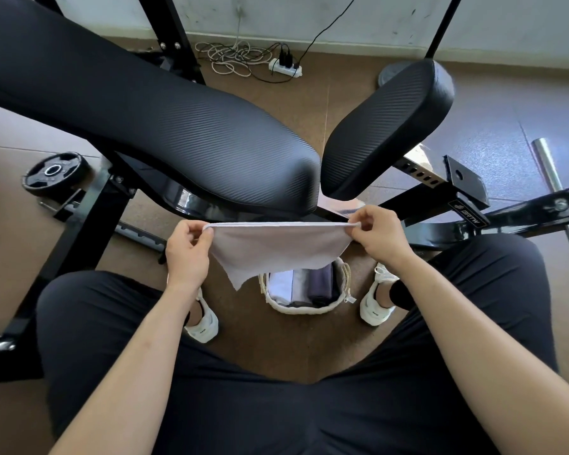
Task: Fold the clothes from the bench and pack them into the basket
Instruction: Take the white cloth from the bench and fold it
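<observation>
**A:** What's the biggest thing there?

**B:** The bench (178,133). It is black with ribbed padding and has two pads: one long back pad and a shorter seat pad (391,126) to its right.

**A:** And the piece being worked on?

**B:** One cloth (276,247), pale and faintly lilac, thin and soft. It is held up in the air just in front of the bench's near end. Its top edge is pulled straight and taut. The lower edge hangs uneven, with one corner pointing down on the left.

**A:** Where's the basket?

**B:** One white woven basket (304,308) stands on the floor in front of the bench, partly under the hanging cloth. I count three folded pieces standing side by side in it: one white, one light grey, one dark purple. The cloth hides the basket's far part.

**A:** Anything else by the bench?

**B:** One black weight plate (55,174) lies on the floor to the bench's left.

**A:** The hands?

**B:** There are two. The left hand (188,254) pinches the left end of the cloth's top edge between thumb and fingers. The right hand (380,238) pinches the right end the same way.

**A:** Smaller things?

**B:** Two white shoes (204,323) are in front of the bench, one on either side of the basket. One white power strip (284,68) lies beyond the bench by the wall.
</observation>
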A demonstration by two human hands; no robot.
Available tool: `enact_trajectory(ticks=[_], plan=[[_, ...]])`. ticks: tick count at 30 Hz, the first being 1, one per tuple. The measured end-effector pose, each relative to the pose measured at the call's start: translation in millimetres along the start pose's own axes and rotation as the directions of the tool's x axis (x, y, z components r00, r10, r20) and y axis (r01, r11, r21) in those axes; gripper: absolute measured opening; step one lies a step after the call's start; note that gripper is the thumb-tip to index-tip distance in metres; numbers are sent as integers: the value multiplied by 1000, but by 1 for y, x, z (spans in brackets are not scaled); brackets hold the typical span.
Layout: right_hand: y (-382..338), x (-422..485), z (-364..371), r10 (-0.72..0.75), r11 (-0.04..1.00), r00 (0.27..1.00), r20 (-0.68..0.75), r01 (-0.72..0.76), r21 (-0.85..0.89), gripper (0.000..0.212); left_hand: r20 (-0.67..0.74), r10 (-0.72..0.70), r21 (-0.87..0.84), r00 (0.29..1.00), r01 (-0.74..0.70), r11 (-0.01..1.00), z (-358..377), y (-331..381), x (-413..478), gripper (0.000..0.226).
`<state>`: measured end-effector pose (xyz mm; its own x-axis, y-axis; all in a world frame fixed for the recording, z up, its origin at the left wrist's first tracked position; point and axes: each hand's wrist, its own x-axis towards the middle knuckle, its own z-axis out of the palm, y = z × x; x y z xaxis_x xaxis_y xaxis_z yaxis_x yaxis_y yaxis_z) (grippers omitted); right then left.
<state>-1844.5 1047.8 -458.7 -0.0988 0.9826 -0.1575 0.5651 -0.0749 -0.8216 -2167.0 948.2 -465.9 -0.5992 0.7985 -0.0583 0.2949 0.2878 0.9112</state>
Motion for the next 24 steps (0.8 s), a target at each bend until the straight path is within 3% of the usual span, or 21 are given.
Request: enact_trajectory(ticks=[3,7,12,18,24], plan=[[0,1,-3,74,942,996,43,-84,325,14,-17,-54,-60,998,53,997,0,-3,2,9],[-5,-1,-7,173,815,969,173,-240,527,8,-33,-104,-109,994,100,989,-1,-5,4,6],[-26,-9,-14,72,666,975,210,-203,717,9,-29,-154,-186,988,146,972,0,-3,8,15],[-16,-8,-3,133,824,989,-66,-73,561,19,103,-212,-184,972,228,956,6,-3,4,2],[-22,-15,22,114,869,984,-135,-33,493,15,221,-219,-209,950,266,941,22,17,-18,5]])
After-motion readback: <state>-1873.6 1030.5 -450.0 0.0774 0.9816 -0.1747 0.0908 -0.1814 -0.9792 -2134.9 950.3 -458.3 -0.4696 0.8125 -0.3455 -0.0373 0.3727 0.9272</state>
